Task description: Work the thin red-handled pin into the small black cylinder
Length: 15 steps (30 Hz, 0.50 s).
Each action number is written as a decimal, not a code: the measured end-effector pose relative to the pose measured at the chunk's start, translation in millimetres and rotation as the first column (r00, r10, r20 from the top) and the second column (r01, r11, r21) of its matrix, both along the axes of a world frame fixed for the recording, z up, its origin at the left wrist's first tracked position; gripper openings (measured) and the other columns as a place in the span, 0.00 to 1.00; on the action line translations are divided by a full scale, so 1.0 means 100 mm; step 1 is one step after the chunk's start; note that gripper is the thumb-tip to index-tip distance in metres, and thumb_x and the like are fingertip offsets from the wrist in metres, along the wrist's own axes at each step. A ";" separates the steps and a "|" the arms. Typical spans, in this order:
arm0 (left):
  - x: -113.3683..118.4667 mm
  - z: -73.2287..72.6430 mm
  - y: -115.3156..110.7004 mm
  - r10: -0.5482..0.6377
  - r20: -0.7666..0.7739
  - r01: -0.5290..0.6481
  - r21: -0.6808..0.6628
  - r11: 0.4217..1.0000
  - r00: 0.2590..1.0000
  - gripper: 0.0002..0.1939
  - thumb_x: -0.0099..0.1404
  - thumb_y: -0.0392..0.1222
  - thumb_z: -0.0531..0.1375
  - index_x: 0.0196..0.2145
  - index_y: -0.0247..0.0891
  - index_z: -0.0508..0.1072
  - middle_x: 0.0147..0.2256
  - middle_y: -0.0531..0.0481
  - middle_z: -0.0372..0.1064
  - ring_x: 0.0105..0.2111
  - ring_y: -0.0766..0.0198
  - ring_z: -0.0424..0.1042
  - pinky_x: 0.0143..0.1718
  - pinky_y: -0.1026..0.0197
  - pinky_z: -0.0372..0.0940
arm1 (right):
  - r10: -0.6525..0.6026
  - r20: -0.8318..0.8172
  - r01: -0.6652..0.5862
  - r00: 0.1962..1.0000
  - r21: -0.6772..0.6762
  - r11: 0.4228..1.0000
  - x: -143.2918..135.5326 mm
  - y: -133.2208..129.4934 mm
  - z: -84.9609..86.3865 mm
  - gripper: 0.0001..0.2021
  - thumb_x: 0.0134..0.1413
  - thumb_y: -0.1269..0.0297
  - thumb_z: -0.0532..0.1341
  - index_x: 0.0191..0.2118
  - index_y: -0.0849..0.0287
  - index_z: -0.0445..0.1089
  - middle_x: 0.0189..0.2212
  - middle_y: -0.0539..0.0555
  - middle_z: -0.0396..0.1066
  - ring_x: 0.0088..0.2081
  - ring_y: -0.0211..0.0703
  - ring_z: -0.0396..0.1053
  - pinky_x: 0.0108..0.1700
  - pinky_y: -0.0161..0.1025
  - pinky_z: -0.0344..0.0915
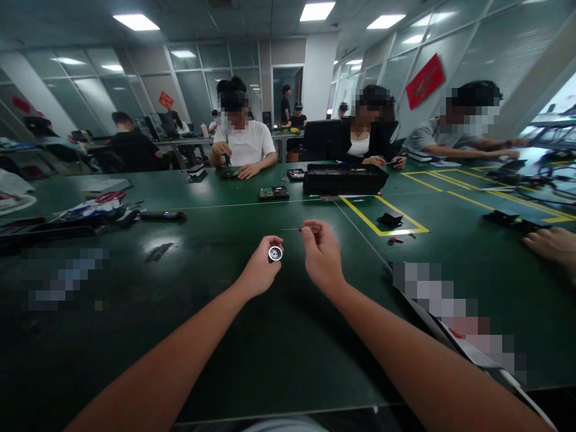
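My left hand (260, 270) is closed around a small round part (275, 254) with a white rim and a dark and light inside; its round end faces me. In my right hand (324, 255) is a thin screwdriver (310, 228), gripped by its reddish, partly see-through handle. Its shaft points left, above and apart from the round part. Both hands are raised over the green table (270, 360), near its middle. My fingers hide much of the handle and the body of the round part.
Ahead lie an open hard drive (273, 192) and a long black casing (345, 179). A black piece (390, 219) sits inside yellow tape. Tools and cloths (96, 207) are heaped at left, beside a dark cylinder (162, 215). Co-workers sit opposite; another person's hand (551, 246) rests at right.
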<state>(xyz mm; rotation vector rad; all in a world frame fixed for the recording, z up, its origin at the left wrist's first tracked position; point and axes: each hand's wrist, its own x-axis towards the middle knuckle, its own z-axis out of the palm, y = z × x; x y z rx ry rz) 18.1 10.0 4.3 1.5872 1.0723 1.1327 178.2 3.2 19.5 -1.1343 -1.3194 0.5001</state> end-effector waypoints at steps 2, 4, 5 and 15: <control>-0.05 -0.07 0.02 0.036 -0.068 -0.033 0.044 0.998 0.997 0.19 0.56 0.29 0.61 0.46 0.38 0.70 0.43 0.48 0.70 0.43 0.60 0.70 0.47 0.57 0.63 | 0.004 -0.009 -0.003 1.000 0.014 1.000 0.00 -0.02 0.02 0.13 0.65 0.54 0.57 0.47 0.56 0.69 0.37 0.55 0.74 0.36 0.45 0.71 0.40 0.43 0.66; -0.11 -0.12 0.03 0.061 -0.101 -0.052 0.093 0.994 0.993 0.16 0.59 0.32 0.63 0.46 0.39 0.72 0.45 0.47 0.72 0.46 0.57 0.71 0.51 0.54 0.63 | 0.011 -0.032 -0.010 0.999 0.043 0.999 0.00 -0.04 0.05 0.12 0.65 0.53 0.57 0.44 0.56 0.69 0.36 0.54 0.73 0.36 0.44 0.70 0.40 0.43 0.66; -0.14 -0.14 0.04 0.075 -0.119 -0.060 0.119 0.991 0.990 0.17 0.60 0.34 0.64 0.47 0.40 0.74 0.47 0.46 0.72 0.48 0.56 0.71 0.54 0.52 0.63 | 0.017 -0.046 -0.014 0.999 0.058 0.998 0.00 -0.05 0.05 0.12 0.66 0.53 0.56 0.43 0.56 0.69 0.35 0.53 0.73 0.36 0.44 0.70 0.40 0.42 0.66; -0.19 -0.20 0.08 0.111 -0.125 -0.091 0.153 0.984 0.986 0.20 0.60 0.35 0.67 0.51 0.41 0.76 0.50 0.45 0.74 0.52 0.54 0.72 0.58 0.49 0.63 | 0.121 0.081 -0.126 0.989 0.061 0.990 0.00 -0.10 0.05 0.09 0.66 0.56 0.56 0.41 0.54 0.69 0.34 0.52 0.74 0.35 0.43 0.72 0.39 0.42 0.67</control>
